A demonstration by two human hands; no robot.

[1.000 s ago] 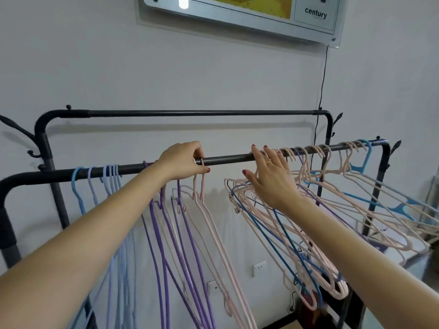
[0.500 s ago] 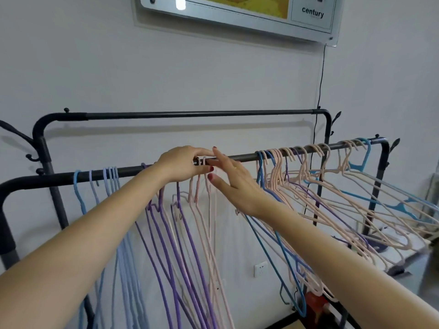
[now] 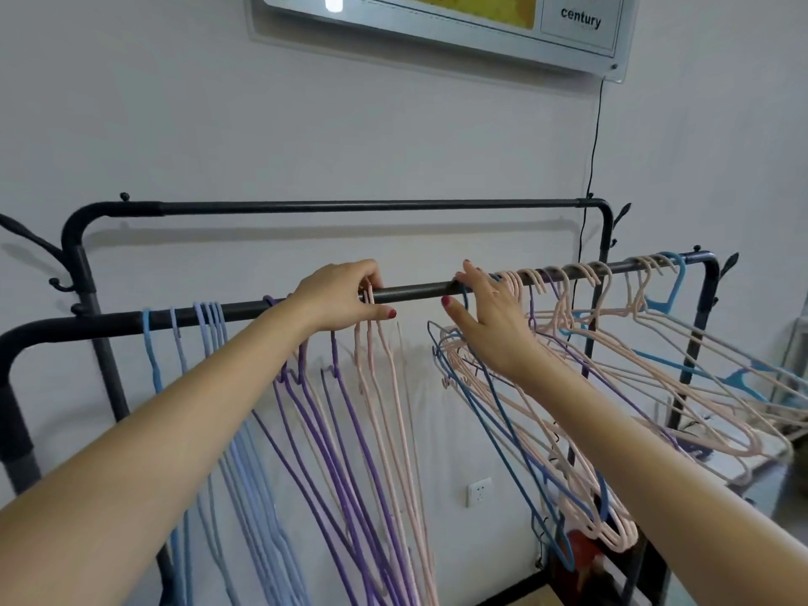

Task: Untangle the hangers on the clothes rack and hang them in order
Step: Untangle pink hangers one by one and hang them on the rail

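Back at the tangle after meeting its partner half a second ago, the right hand [image 3: 494,317] spreads its fingers over the rail [image 3: 415,291] and the first hooks of the jumbled pink and blue hangers [image 3: 568,387]; whether it grips one cannot be told. The left hand [image 3: 341,299] is closed around the rail and the hooks of the pink hangers [image 3: 384,387] just hung. Bare rail separates the two hands. That rail runs left to right, and the tangle lies to the right, nearer the right hand, its hangers splayed sideways. Sorted purple hangers [image 3: 332,430] and pale blue hangers [image 3: 210,325] hang straight at left. Both arms hide many hangers' lower parts.
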